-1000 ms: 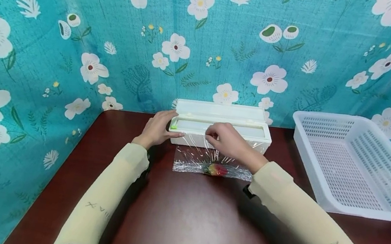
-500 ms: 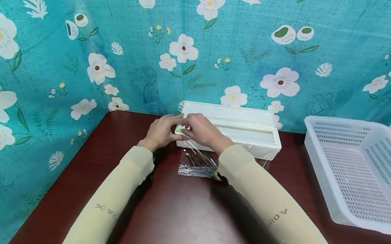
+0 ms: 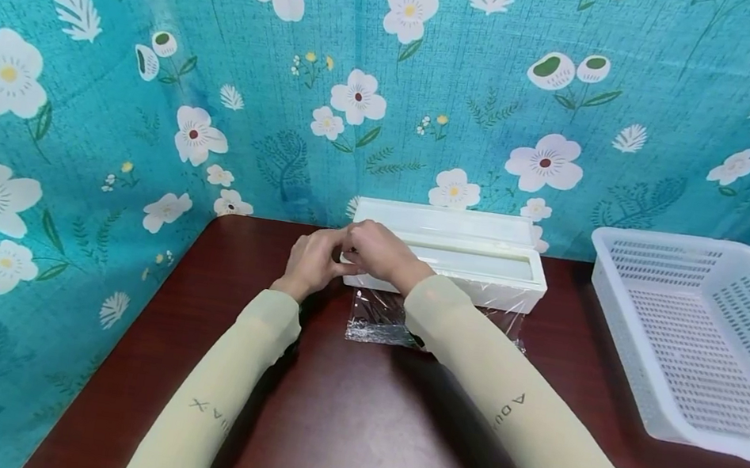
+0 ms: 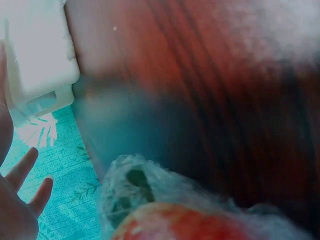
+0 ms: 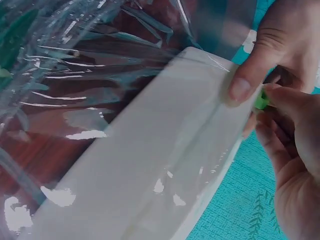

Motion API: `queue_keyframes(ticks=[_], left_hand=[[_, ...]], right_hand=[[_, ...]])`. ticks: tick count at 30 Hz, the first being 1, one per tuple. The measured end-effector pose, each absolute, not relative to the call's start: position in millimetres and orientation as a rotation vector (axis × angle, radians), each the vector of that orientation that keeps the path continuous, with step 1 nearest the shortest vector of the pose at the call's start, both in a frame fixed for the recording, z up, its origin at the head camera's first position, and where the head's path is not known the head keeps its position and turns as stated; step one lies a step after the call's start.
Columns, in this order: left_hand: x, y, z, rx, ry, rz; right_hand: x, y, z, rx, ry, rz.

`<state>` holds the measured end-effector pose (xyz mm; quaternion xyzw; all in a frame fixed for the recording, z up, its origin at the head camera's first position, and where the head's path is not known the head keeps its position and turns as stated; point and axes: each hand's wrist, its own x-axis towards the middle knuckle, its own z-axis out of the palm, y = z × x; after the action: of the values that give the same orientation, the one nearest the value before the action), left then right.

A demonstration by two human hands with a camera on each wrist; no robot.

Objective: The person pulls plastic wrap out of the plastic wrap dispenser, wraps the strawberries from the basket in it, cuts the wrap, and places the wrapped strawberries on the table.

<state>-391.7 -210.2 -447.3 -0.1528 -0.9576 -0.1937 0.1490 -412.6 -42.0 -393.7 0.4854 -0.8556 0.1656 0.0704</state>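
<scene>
A white cling film dispenser box (image 3: 475,292) stands on the table with its lid raised. Clear cling film (image 3: 379,329) hangs from its front onto the tabletop. My left hand (image 3: 312,261) grips the box's left end, thumb against the front. At that same end, my right hand (image 3: 379,252) pinches a small green slide cutter (image 5: 261,100), seen in the right wrist view. The left wrist view shows a red rounded thing (image 4: 175,225), with green parts beside it, wrapped in film. My right forearm hides most of it in the head view.
A white perforated plastic basket (image 3: 674,412) stands to the right on the dark red-brown table (image 3: 346,438). Behind the box hangs a turquoise floral cloth (image 3: 346,30), which also runs along the left side.
My right hand has moved left along the box from its middle to the left end, and now pinches the green slide cutter. My left hand stays on the box. The head view has shifted slightly.
</scene>
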Motion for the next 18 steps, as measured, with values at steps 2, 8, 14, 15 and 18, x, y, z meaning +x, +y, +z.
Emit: queue_keyframes(ticks=[2,8,14,15,18], left_hand=[[-390.7,-209.2,-448.0,-0.442,-2.734,-0.544],[-389.2,-208.2,-446.1,-0.393,-2.753,-0.529],[-387.4,-207.2,-444.3,-0.373,-2.754,-0.508],[-387.1,-207.0,-444.5,-0.373,-2.752,-0.505],[-385.7,-206.7,-445.3,-0.366,-2.764,-0.499]], right_hand=[[-413.6,-42.7,-391.8,1.465,-2.585,0.514],[-412.6,-47.5,-380.9,1.483,-2.661,0.471],[-406.0,-51.0,-370.6,1.432,-2.815,0.313],[-405.2,-50.9,-370.1,1.421,-2.834,0.282],[-402.7,-49.6,-369.8,1.404,-2.867,0.213]])
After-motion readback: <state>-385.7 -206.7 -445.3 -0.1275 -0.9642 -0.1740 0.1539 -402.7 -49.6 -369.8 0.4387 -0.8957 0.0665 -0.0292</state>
